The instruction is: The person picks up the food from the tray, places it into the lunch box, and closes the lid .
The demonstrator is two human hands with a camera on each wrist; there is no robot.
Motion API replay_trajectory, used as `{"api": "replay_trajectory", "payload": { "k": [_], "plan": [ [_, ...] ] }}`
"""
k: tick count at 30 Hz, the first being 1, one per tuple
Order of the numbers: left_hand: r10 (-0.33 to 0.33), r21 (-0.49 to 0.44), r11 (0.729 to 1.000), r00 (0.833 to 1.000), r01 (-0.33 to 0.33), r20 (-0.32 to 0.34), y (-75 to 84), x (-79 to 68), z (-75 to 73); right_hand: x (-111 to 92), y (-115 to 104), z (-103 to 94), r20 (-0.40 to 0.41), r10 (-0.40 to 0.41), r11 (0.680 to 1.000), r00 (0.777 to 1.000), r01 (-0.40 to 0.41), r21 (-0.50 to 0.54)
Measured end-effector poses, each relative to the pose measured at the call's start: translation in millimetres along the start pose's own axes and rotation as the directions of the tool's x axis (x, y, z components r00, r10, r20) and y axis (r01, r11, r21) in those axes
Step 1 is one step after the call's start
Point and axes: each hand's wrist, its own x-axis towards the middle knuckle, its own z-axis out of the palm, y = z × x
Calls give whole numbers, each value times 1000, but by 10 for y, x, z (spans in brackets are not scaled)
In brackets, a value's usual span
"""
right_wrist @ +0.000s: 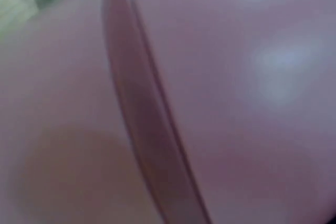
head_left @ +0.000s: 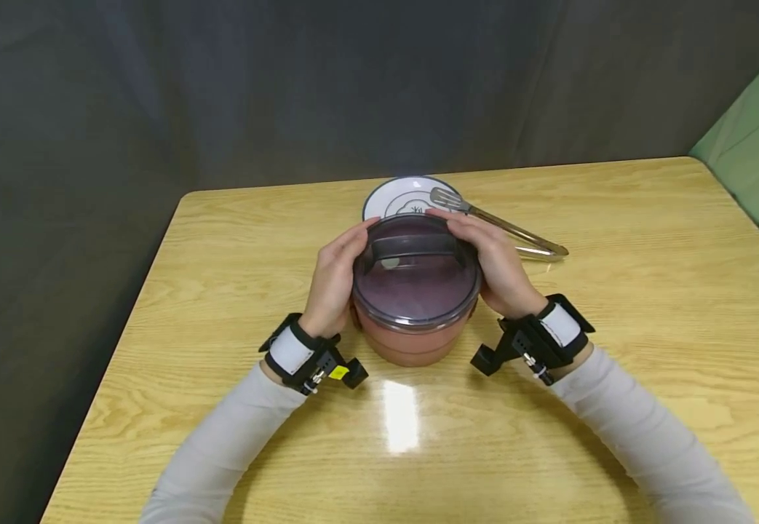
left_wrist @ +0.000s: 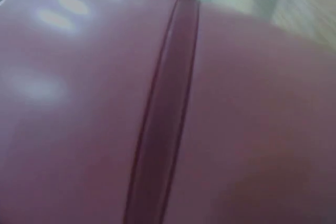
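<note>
A pink pot (head_left: 412, 346) with a see-through lid (head_left: 415, 291) and a dark lid handle (head_left: 412, 246) is at the middle of the table. My left hand (head_left: 335, 280) grips its left side, and my right hand (head_left: 493, 266) grips the right, fingers reaching toward the far rim. Some fingers are hidden behind the pot. The pink wall with a darker strip fills the left wrist view (left_wrist: 252, 108) and the right wrist view (right_wrist: 236, 129). Whether the pot's base touches the table cannot be told.
Behind the pot is a white plate (head_left: 386, 195) with a dark rim and a drawing, partly covered by the lid. Metal tongs (head_left: 506, 225) lie with their slotted head on the plate and their other end on the wooden table (head_left: 255, 240). A dark curtain hangs behind.
</note>
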Motion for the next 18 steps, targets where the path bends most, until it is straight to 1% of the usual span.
{"api": "replay_trajectory", "payload": {
  "k": [2,5,7,11,14,16,18],
  "plan": [
    [8,-10,1000,1000,-8,10,6,4,0,2,3,-7,2,-9,999,1000,9,44],
    [3,-15,1000,1000,-2,22,20,13,-10,2,-5,-20,14,-12,996,1000,11,89],
    [-5,-8,1000,1000,5,16,28,18,-11,-2,-15,-22,15,-10,995,1000,8,96],
    [-26,21,999,1000,26,-17,26,8,-4,-24,-6,-9,2,-7,996,1000,7,84],
    [-26,53,998,999,28,-37,14,-44,1,-89,33,2,-37,-52,994,998,55,91],
    [-11,77,997,999,14,-51,4,-101,5,-152,65,21,-74,-99,990,992,106,97],
    [17,71,997,998,-12,-66,-8,-158,17,-221,93,50,-107,-135,985,985,145,92]
  ]
}}
